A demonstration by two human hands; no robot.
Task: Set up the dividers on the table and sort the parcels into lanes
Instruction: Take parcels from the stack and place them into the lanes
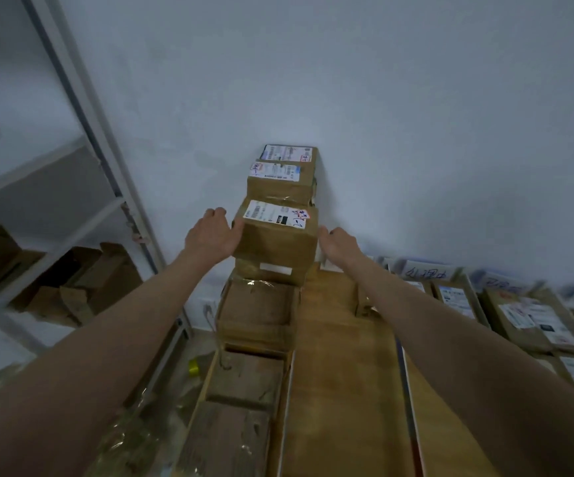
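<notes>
A brown cardboard parcel (276, 239) with a white label on top sits at the far end of the left lane of the wooden table (333, 356). My left hand (211, 232) presses its left side and my right hand (339, 244) its right side, so both grip it. Behind it two more labelled parcels (280, 182) are stacked against the wall. Nearer to me in the same lane lie several flat brown parcels (256, 315). A thin divider strip (287, 390) runs along the lane's right edge; another divider (407, 401) lies under my right forearm.
Lanes at the right hold labelled parcels (526, 318) with handwritten signs (426, 271) at the wall. A white shelf rack (106, 173) with cardboard boxes (82, 280) stands at the left. A yellow tape roll (193, 367) lies on the floor beside the table.
</notes>
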